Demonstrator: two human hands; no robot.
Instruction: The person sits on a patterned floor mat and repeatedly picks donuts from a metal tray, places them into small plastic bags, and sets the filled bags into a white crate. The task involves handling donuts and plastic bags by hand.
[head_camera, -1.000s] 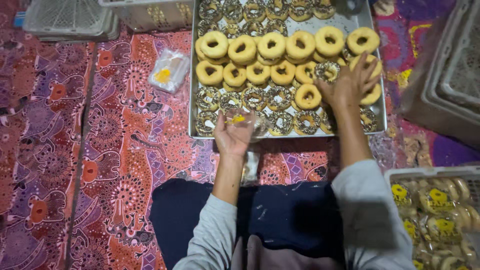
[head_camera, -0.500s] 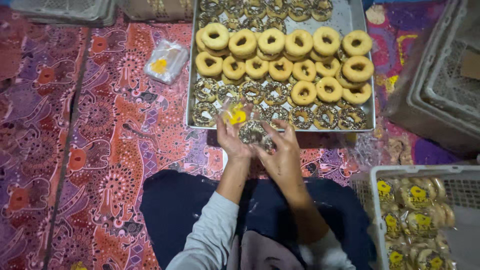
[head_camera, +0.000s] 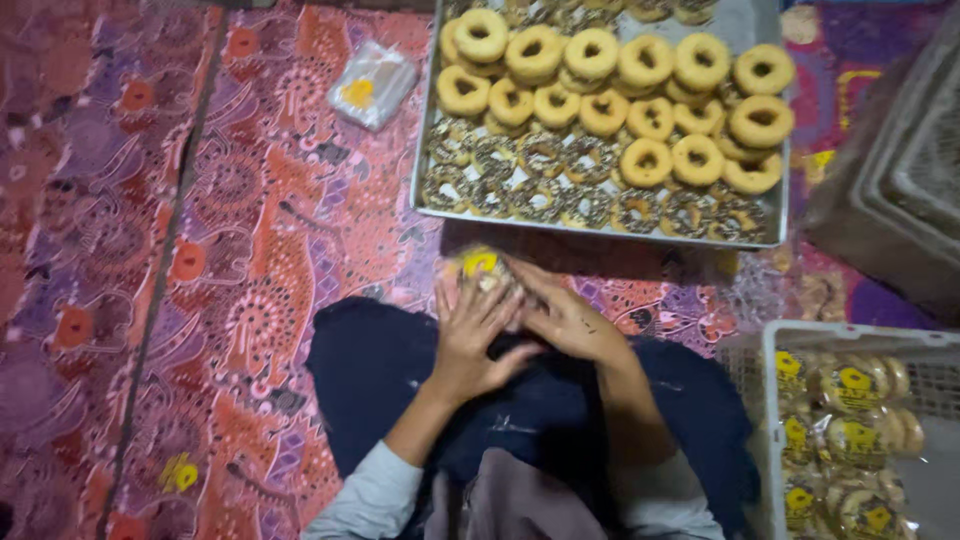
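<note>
A metal tray (head_camera: 425, 195) lies on the patterned floor cloth ahead of me, filled with plain ring donuts (head_camera: 648, 160) on top and sprinkle-covered donuts (head_camera: 540, 195) along its near side. My left hand (head_camera: 470, 335) and my right hand (head_camera: 565, 318) are together over my lap, just below the tray. Between them they hold a clear plastic bag with a yellow label (head_camera: 482, 264), and a donut appears to be inside it. Fingers hide most of the bag.
A white crate (head_camera: 770, 420) at lower right holds several bagged donuts (head_camera: 850, 390). A stack of empty clear bags (head_camera: 372, 84) lies on the cloth left of the tray. A dark crate (head_camera: 900, 190) stands at right. My dark-clothed knees fill the bottom.
My right hand came back from the tray with a donut and joined my left hand. Both hands with the bag moved down toward my lap.
</note>
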